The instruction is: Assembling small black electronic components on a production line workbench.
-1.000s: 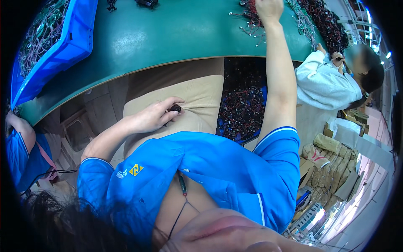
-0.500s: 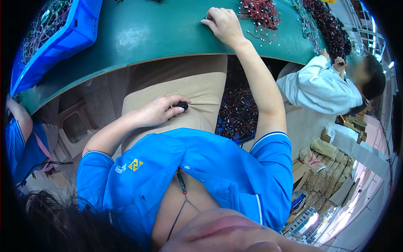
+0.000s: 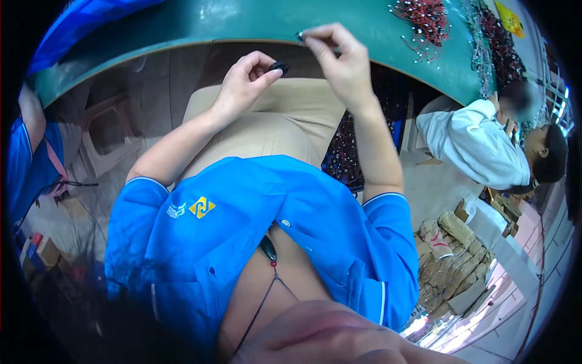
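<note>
Raised over my lap, my left hand (image 3: 247, 85) pinches a small round black part (image 3: 279, 68) between thumb and fingers. My right hand (image 3: 342, 64) is near the table's front edge, its thumb and forefinger closed on a small dark piece with a shiny end (image 3: 300, 36). That piece is too small to name. The two hands are a short way apart. Beyond them lies the green table (image 3: 242, 21), with a heap of red wires with white ends (image 3: 424, 24) on its right part.
A blue crate (image 3: 91, 27) stands at the table's far left. Dark wired parts (image 3: 345, 151) fill a container beside my right leg. A co-worker in a pale sweatshirt (image 3: 476, 142) sits at right; another person's blue sleeve (image 3: 21, 151) shows at left, near a plastic stool (image 3: 109, 136).
My left hand has risen from my lap with the black part. My right hand has drawn back from the wire heap toward the table edge, and the view has shifted.
</note>
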A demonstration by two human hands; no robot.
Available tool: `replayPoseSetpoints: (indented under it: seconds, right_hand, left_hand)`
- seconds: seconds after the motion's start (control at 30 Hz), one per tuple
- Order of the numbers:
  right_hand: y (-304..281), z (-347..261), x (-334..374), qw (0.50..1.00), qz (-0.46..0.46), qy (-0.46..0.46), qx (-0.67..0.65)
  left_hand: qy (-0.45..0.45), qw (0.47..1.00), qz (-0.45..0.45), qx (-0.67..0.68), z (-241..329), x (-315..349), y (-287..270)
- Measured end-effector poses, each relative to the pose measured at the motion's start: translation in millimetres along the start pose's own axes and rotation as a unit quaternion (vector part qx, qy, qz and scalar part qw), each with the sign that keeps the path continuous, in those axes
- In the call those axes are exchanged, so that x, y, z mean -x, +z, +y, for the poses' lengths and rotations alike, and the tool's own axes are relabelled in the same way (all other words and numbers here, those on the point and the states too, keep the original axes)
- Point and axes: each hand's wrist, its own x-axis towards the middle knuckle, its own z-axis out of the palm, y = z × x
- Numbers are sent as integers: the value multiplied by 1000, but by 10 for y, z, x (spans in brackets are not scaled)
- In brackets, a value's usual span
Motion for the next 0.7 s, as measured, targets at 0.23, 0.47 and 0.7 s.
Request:
replayPoseSetpoints:
  seconds: [0.23, 0.47, 0.7]
  right_hand:
    - [394, -16, 599, 986, 50, 147, -57]
    - [450, 36, 878, 980, 58, 182, 52]
    - [630, 40, 979, 975, 68, 209, 33]
  left_hand:
    - [-55, 988, -27, 142, -84, 59, 92]
    - [-67, 990, -41, 118, -162, 116, 142]
    - [-79, 983, -63, 152, -189, 130, 159]
